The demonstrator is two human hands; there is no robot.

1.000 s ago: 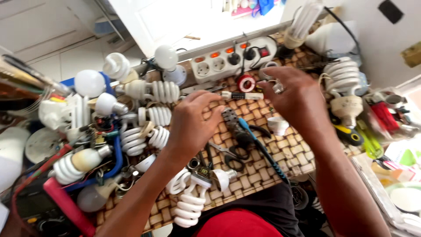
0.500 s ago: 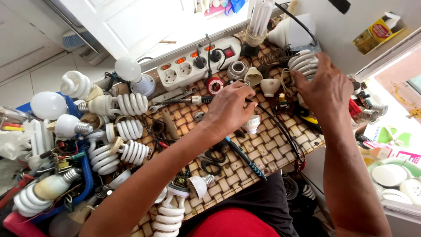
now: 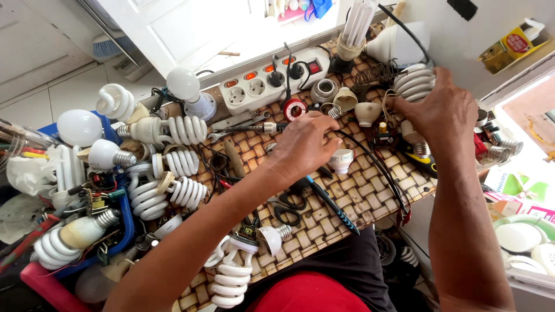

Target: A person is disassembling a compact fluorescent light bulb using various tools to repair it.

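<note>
My right hand (image 3: 442,110) reaches to the far right of the woven mat (image 3: 352,196) and closes its fingers around a white spiral bulb (image 3: 411,82). My left hand (image 3: 303,144) rests in the middle of the mat with its fingers curled down. Next to its fingertips are a small white lamp cap (image 3: 341,160) and a metal screw base (image 3: 334,111). Whether it holds anything is hidden. A thin tool with a dark grip (image 3: 248,129) lies just left of that hand.
A white power strip (image 3: 254,86) with plugs lies along the back, a red tape roll (image 3: 293,108) in front of it. Several spiral bulbs (image 3: 179,130) and round bulbs (image 3: 184,84) crowd the left. A blue-handled tool (image 3: 332,205) and scissors (image 3: 286,209) lie near me.
My right hand has moved from the middle of the mat out to the right and onto the spiral bulb. The left hand has stayed near the centre.
</note>
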